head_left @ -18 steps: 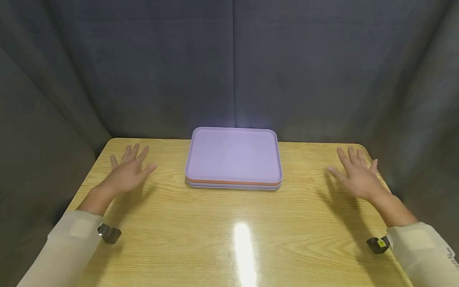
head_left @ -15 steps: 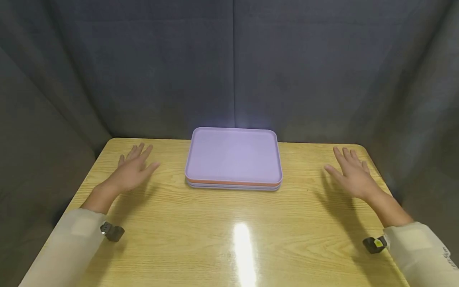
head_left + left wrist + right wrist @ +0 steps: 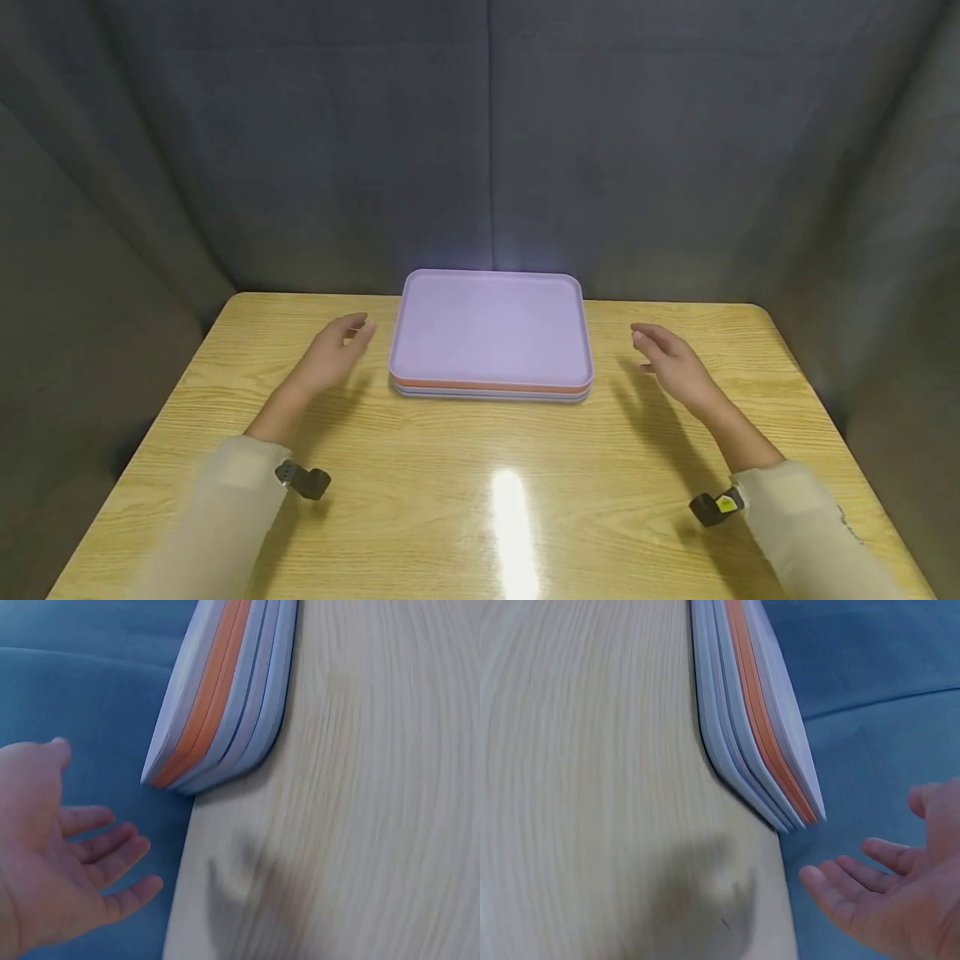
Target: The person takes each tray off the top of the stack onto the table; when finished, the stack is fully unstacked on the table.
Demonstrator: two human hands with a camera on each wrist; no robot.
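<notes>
A stack of flat trays [image 3: 489,335] lies at the back middle of the wooden table [image 3: 480,467]: a lilac tray on top, an orange one [image 3: 487,384] under it, pale lilac ones below. The left wrist view shows the stack's edges [image 3: 225,697], and the right wrist view shows them as well [image 3: 754,712]. My left hand [image 3: 337,350] hovers just left of the stack, fingers relaxed and empty [image 3: 67,862]. My right hand [image 3: 671,362] hovers just right of it, also empty with loosely bent fingers [image 3: 892,892]. Neither hand touches the trays.
Dark grey cloth panels [image 3: 487,142] close in the table at the back and both sides. A glare spot [image 3: 510,517] shines on the front of the tabletop. Small dark wrist cameras [image 3: 303,481] sit on both cream sleeves.
Both hands have left the table's outer corners and moved inward to the stack's two short sides. Their spread fingers have relaxed into a loose curl. The trays have not moved.
</notes>
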